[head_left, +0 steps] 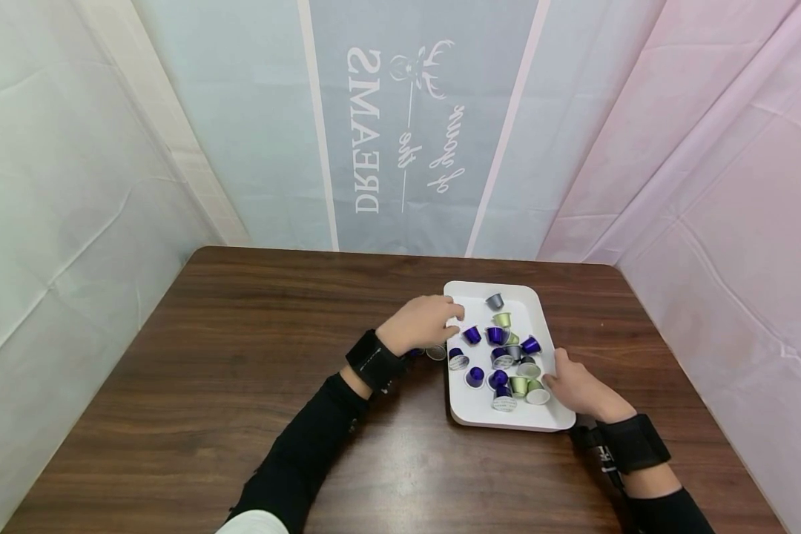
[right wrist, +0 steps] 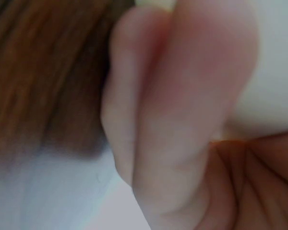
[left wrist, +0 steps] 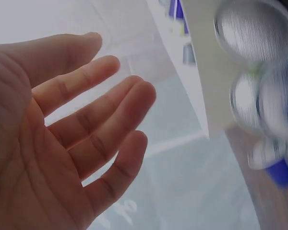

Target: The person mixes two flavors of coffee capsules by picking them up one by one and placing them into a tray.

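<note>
A white tray [head_left: 512, 417] lies on the brown table and holds several coffee capsules, among them a purple capsule [head_left: 475, 377], a green capsule [head_left: 518, 386] and a grey capsule [head_left: 495, 301]. My left hand [head_left: 422, 324] is over the tray's left edge, fingers loosely bent and apart; nothing lies in the palm in the left wrist view. Below that hand, a silver-lidded capsule [head_left: 435, 353] sits on the table beside the tray. With the thumb over the rim, my right hand [head_left: 584, 386] grips the tray's right side; its fingers fill the blurred right wrist view.
The wooden table [head_left: 240, 386] extends left of the tray and in front of it. Behind the far edge hangs a grey-blue cloth [head_left: 434, 222] with white lettering. Pale cloth walls [head_left: 727, 245] flank the table on both sides.
</note>
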Tool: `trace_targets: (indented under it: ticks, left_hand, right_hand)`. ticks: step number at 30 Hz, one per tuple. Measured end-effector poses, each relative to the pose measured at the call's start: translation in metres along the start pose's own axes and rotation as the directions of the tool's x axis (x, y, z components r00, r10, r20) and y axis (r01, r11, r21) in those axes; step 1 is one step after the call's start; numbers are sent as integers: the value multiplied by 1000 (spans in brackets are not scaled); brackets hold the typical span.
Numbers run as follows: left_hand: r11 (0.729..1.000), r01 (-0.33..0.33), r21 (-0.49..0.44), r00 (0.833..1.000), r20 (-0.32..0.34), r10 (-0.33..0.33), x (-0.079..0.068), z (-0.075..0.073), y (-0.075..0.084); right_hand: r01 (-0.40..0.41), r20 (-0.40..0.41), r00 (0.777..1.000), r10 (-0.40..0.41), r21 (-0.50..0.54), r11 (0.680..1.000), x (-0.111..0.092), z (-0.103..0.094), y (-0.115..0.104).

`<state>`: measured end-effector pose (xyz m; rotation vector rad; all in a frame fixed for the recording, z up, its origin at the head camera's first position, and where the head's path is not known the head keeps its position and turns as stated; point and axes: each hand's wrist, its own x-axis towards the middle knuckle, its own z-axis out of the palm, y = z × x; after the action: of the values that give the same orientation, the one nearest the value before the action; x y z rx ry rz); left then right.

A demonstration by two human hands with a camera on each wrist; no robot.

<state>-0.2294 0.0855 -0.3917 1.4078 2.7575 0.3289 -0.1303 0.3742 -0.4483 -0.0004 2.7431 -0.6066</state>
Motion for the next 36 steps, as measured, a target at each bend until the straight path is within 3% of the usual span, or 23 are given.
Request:
trace_targets:
  ticks: [7,13,29,36]
  left_hand:
    - [986,162,-41,986,34,-161,-7,-4,-30]
    - [966,247,-79,965,113,-237,-10,3,-46]
    - [935,341,-95,922,230,-313,-9,22,-68]
    - [931,343,-129,926,216,-311,-11,20,-72]
  right_hand:
    - [5,-4,1000,-5,2,1000,-1,0,0]
    - [-6,8,1000,6,10,1000,-1,-1,0]
    - [-12,16,1000,12,19,1000,-2,-3,-2]
    - [-9,15,1000,9,25,1000,-3,-3,-3]
